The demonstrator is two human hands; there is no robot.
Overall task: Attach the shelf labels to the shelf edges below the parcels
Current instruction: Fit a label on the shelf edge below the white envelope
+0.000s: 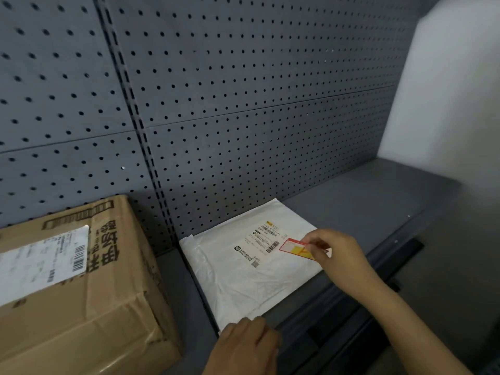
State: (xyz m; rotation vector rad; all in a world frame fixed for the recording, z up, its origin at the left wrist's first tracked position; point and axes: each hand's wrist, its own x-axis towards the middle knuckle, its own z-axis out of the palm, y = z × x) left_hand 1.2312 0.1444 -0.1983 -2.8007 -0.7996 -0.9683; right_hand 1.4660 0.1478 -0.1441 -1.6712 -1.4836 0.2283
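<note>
A flat white parcel bag [243,274] with a printed shipping sticker lies on the grey shelf [359,201]. My right hand [338,255] pinches a red and yellow shelf label [293,246] above the bag's right side. My left hand [246,345] rests at the bag's near corner, fingers curled against the shelf's front edge [335,301]; whether it holds anything is hidden. A brown cardboard box [81,288] with a white shipping label stands to the left of the bag.
A grey pegboard back panel [243,90] rises behind the shelf, with a slotted upright [140,147] between two sections. A white wall [446,90] closes the right side. The shelf surface to the right of the bag is bare.
</note>
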